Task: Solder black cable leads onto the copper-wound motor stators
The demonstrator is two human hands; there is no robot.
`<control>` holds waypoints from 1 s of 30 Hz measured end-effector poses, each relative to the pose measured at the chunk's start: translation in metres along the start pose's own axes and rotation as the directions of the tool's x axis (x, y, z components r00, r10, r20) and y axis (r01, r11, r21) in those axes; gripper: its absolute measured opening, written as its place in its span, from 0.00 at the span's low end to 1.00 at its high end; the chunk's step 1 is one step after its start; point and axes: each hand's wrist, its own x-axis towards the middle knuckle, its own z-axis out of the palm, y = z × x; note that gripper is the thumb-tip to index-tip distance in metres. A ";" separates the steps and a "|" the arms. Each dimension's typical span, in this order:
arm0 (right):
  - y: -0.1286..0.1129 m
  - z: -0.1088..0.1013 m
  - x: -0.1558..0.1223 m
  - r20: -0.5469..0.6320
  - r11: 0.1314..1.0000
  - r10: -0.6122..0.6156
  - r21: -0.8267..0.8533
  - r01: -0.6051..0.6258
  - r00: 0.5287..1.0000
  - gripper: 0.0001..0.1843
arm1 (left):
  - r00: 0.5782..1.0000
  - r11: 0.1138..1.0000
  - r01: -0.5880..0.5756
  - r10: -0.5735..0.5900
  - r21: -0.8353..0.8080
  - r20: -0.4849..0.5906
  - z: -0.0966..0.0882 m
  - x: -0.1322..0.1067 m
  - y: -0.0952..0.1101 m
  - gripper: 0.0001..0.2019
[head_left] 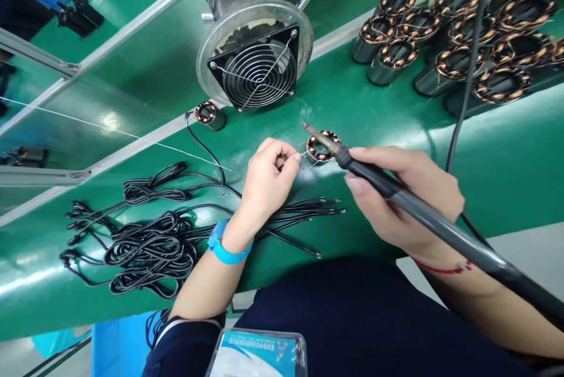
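Observation:
My right hand (405, 195) grips a soldering iron (379, 180) by its dark handle. The iron's tip points up and left, above the far side of a motor stator (324, 147) wound with copper; a wisp of smoke hangs near the tip. Just left of this stator, my left hand (271, 177) is closed, thumb and forefinger pinching a thin wire whose end pokes out toward the stator's leads. Most of that wire is hidden by the fingers. Black power cables (154, 245) lie coiled to the left, their stripped ends running beneath my left wrist.
A round fume extractor fan (259, 80) hangs beyond my hands. Several wound stators (396, 54) stand at the back right. One stator (210, 114) with a cable sits left of the fan. A thin strand of solder wire (176, 149) crosses from the left. The iron's cord (469, 83) hangs at right.

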 end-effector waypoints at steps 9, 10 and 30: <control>0.015 0.006 -0.028 -0.098 0.996 -0.029 0.087 0.037 0.995 0.14 | 1.000 1.000 -0.013 0.013 -0.020 -0.010 0.002 0.000 -0.003 0.07; 0.015 0.007 -0.028 -0.101 0.995 -0.033 0.088 0.042 0.994 0.14 | 1.000 1.000 -0.011 0.011 -0.017 -0.010 0.002 0.000 -0.003 0.07; 0.005 0.002 -0.005 0.118 0.999 0.043 0.005 -0.044 0.992 0.16 | 1.000 1.000 -0.005 0.005 -0.005 -0.013 0.002 0.001 -0.001 0.08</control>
